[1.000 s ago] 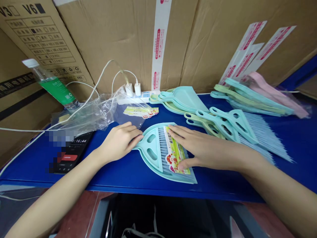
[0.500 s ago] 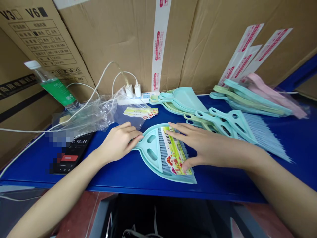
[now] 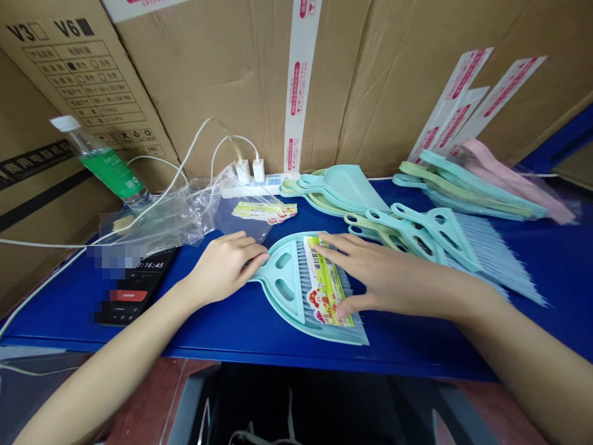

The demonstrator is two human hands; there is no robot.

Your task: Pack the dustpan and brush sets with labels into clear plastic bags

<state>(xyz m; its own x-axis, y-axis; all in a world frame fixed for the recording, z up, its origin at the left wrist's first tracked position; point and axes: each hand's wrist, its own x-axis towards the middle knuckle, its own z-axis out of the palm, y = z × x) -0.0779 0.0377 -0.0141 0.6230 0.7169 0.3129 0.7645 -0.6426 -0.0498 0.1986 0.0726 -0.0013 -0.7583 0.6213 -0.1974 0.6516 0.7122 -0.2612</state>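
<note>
A light-blue dustpan (image 3: 273,304) lies on the table with a small matching hand brush (image 3: 293,295) nested in it, grey-blue bristles facing right. My left hand (image 3: 228,264) is closed around the handle end at the left, hiding most of it. Across the bristles lies a yellow-green printed label card (image 3: 324,281) with mushroom pictures. My right hand (image 3: 365,272) rests over the card's right side, fingers spread and thumb apart, touching its upper part and lower right edge.
Behind are stacked dustpans (image 3: 349,185), several loose brushes (image 3: 456,238) and plastic-wrapped sets (image 3: 486,182). More label cards (image 3: 264,211), clear plastic bags (image 3: 185,213), a power strip (image 3: 273,180), a bottle (image 3: 111,173) and a phone (image 3: 134,290) sit to the left. Cardboard boxes (image 3: 241,68) wall the back.
The label card has turned slightly on the bristles, its lower end shifting a little left with my right thumb. My left hand keeps its hold on the handle.
</note>
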